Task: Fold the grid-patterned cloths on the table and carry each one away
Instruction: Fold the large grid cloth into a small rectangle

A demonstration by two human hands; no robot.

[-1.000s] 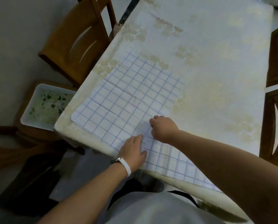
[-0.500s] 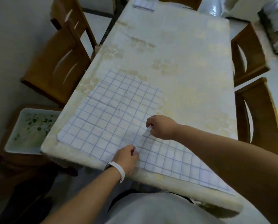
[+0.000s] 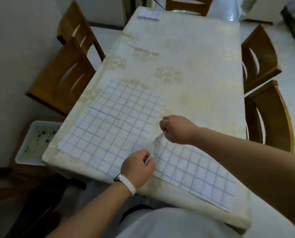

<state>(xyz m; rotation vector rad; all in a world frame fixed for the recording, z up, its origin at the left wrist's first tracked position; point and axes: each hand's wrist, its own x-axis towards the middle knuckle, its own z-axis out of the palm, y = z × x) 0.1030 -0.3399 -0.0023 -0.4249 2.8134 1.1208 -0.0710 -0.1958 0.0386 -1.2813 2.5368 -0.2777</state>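
White blue-gridded cloth (image 3: 194, 169), lying at near right edge of cream floral-covered table (image 3: 186, 57), left corners pinched and raised by left hand (image 3: 138, 167) and right hand (image 3: 177, 129), apparently to fold it over

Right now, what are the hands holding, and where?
The right cloth, by its left edge: right hand pinches the far corner, left hand the near end.
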